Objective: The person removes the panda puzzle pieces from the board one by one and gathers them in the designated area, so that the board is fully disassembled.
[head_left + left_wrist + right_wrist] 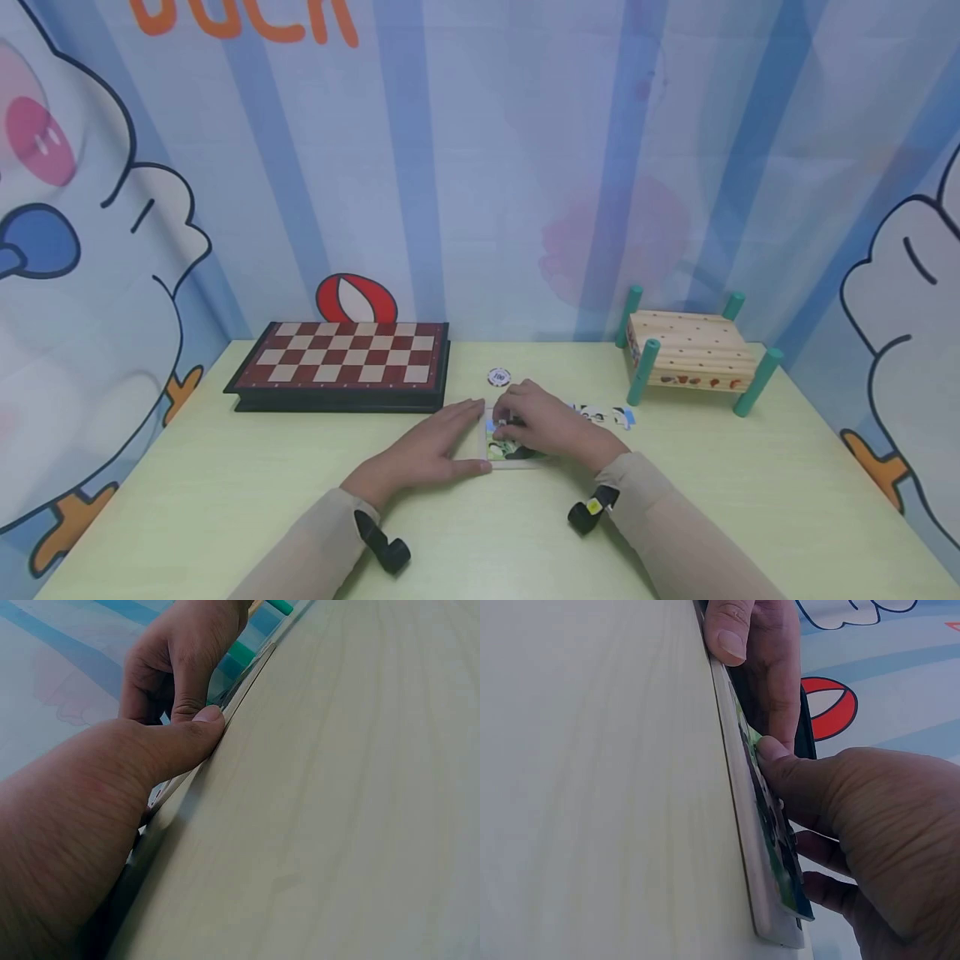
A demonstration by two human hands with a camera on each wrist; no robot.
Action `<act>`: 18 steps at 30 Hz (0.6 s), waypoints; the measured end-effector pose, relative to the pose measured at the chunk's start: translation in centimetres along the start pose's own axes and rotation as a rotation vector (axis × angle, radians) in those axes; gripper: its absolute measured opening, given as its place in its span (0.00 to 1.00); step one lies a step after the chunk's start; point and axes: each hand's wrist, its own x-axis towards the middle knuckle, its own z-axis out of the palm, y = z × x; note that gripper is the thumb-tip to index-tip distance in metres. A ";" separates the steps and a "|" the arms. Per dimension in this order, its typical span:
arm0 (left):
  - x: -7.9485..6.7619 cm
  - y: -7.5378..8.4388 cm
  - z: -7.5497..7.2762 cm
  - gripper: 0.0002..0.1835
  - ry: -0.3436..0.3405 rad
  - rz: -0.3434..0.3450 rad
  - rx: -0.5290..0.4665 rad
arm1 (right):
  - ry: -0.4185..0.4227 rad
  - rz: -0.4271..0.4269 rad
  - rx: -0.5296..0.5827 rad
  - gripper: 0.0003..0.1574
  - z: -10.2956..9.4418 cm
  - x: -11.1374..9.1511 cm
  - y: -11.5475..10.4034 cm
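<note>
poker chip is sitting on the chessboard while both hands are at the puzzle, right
Not quite: the chip lies on the table beside the chessboard, not on it, as the head view shows. Both hands are at the puzzle, as you say.

Left hand (pixel 429 457): back upward, reaching inward, spread into a wide V.
Left fingers (pixel 463 412): extended, forward of their own palm.
Left thumb (pixel 467 469): nearly straight, on the body side of that hand, tip pointing toward the right.
Left forearm (pixel 315 542): sleeved, slanting back and outward behind its hand.
Right hand (pixel 546 423): just to the right of the left one, knuckles raised, reaching inward.
Right fingers (pixel 823 855): curled, closed in a pinch grip.
Right thumb (pixel 791 769): opposing those fingers, its tip near the left fingers.
Right forearm (pixel 690 533): sleeved, slanting back and outward behind its hand.
</note>
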 end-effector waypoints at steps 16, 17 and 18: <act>-0.1 0.1 0.0 0.54 0.002 -0.001 0.001 | -0.002 0.040 0.070 0.09 0.2 0.1 0.2; -0.1 0.1 0.0 0.53 0.001 -0.005 0.001 | 0.002 0.055 0.083 0.07 0.3 0.1 0.2; 0.0 0.1 0.0 0.53 0.000 -0.008 0.002 | 0.005 0.072 0.095 0.07 0.3 0.1 0.1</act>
